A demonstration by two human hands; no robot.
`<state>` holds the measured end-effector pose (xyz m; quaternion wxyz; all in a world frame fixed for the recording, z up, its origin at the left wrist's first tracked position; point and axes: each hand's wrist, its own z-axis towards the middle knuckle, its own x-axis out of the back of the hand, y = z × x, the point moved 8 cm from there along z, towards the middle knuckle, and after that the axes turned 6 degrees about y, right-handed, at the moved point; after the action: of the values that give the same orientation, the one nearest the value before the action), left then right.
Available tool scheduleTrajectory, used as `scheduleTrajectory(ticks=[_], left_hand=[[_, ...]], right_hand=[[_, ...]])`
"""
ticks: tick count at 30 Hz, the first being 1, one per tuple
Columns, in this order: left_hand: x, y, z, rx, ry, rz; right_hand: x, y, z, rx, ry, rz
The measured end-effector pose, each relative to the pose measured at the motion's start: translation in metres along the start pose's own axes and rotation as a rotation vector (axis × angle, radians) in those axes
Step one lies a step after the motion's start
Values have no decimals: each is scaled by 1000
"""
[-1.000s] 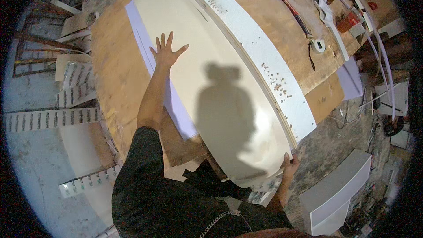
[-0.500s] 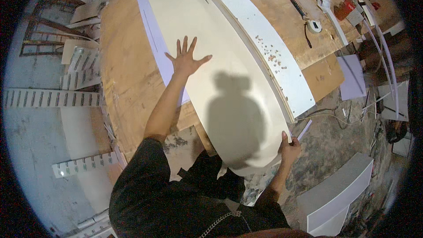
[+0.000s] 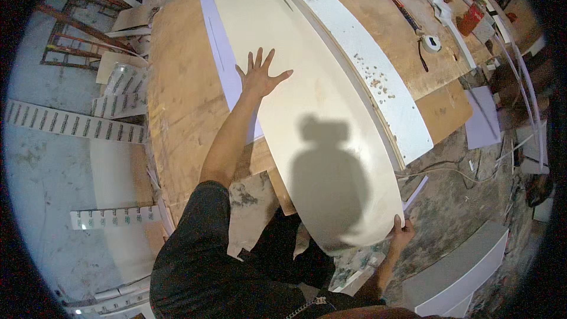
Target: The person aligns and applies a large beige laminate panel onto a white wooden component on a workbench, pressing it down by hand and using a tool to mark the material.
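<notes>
L hand (image 3: 260, 80): fingers spread wide, palm down at the left side of the cream sheet (image 3: 307, 77), nothing gripped
R hand (image 3: 403, 233): looks like a narrow pinch on the sheet's near right edge, thumb on top; can't rly see your fingers underneath tbh
Sheet spot: on the wooden table (image 3: 177, 94), lilac strip (image 3: 220, 53) to its left, white curved board (image 3: 363, 41) to its right
Done: sheet's already laid out lengthwise, most of it on the table
Not done: near end hangs past the table edge; no fasteners visible on it, so IMO it's loose, can't tell 100%
Far right: hammer (image 3: 401, 9) + tape measure (image 3: 432, 44), neither in your hands rn
</notes>
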<state>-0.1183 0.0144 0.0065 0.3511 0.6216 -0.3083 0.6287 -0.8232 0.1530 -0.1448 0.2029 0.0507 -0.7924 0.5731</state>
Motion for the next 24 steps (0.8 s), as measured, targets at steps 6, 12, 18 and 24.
scheduleTrajectory(ticks=[6, 12, 18, 24], left_hand=[[-3, -5, 28, -8, 5, -14], [0, -22, 56, 8, -29, 10], [2, -36, 88, 9, -1, 10], [-1, -54, 117, 15, 22, 44]], right_hand=[[-8, -64, -6, 118, 119, -110], [-35, -116, -12, -4, 79, -64], [-56, -148, -7, -75, 80, -290], [-84, -188, -9, -93, 147, -273]])
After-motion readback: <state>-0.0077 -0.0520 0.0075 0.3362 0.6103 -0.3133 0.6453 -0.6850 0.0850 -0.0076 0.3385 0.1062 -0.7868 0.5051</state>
